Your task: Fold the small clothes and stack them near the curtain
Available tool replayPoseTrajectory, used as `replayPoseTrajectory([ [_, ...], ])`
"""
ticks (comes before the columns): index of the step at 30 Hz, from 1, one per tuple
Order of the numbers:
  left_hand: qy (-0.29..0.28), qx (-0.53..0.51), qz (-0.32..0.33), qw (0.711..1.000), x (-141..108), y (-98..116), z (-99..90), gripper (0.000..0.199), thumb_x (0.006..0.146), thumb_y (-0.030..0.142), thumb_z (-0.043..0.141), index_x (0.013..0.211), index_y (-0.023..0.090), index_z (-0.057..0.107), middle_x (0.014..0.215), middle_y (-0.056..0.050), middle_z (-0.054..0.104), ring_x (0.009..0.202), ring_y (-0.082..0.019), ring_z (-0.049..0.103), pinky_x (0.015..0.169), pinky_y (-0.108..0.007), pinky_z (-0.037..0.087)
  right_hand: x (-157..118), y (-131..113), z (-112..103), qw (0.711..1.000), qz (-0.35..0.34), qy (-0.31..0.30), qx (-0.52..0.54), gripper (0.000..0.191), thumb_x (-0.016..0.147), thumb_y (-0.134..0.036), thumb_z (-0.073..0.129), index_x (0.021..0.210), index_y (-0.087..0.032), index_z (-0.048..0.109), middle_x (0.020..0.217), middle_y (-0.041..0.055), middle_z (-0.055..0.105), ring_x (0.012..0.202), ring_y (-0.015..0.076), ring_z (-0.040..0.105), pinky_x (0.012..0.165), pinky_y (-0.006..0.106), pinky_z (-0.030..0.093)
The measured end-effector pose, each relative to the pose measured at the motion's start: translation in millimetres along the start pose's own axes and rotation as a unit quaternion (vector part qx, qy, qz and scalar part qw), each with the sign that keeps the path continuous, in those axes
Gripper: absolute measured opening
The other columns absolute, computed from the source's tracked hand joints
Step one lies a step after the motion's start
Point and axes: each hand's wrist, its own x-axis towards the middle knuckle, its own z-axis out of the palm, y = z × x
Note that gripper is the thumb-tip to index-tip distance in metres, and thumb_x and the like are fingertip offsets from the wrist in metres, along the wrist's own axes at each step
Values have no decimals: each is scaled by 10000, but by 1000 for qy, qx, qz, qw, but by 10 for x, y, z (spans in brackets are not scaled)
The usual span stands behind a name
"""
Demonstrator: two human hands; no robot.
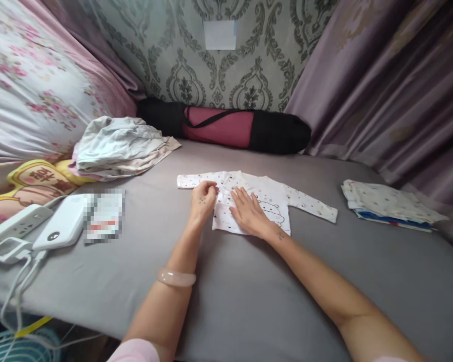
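Observation:
A small white long-sleeved shirt [264,193] with tiny prints and a cartoon animal outline lies spread on the grey sheet, both sleeves stretched out sideways. My left hand [204,197] is at the shirt's left side, below the left sleeve, its fingers bent together in a pinch at the fabric edge. Flat on the shirt's front, left of the cartoon, rests my right hand [247,208] with its fingers extended.
Folded clothes [388,203] lie at the right, and a loose cloth pile [117,146] at the back left. A power bank [62,223], power strip [18,226] and cables occupy the left. A black and red bag [219,125] lies along the wall.

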Motion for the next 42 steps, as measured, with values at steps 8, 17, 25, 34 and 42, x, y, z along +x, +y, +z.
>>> replayPoseTrajectory([
  [8,-64,58,22,996,-94,2,103,267,789,272,461,953,153,636,866,-65,706,811,-174,674,783,-287,518,-197,-115,-43,994,-31,-40,93,653,990,-481,139,1539,-129,176,1611,69,101,1480,191,44,1192,425,43],
  [17,-157,238,149,947,-259,77,255,300,859,297,436,1058,224,647,1116,-76,690,930,-210,635,803,-311,493,-415,1112,-438,948,265,161,76,475,944,-255,337,1364,-109,505,1432,132,494,1327,204,435,1095,308,305],
  [25,-217,287,127,924,-114,263,337,347,842,351,434,1066,190,644,1155,-104,681,964,-238,643,848,-340,490,-1051,2101,-645,848,475,226,62,328,929,-236,425,1119,-166,682,1106,125,704,1015,232,643,789,285,448],
  [34,-296,306,212,880,123,427,916,343,864,295,447,1115,160,637,1142,-121,683,905,-222,658,856,-344,504,-1173,2290,-531,835,510,205,-15,339,876,-270,502,1075,-92,711,1139,234,649,1099,316,596,875,362,439],
  [42,-346,281,303,842,247,220,1730,347,851,138,452,1168,144,595,1180,-125,654,1046,-224,632,961,-372,487,-1151,2394,-489,844,502,189,25,262,796,-328,599,937,-167,749,1024,157,696,980,257,646,813,319,466],
])
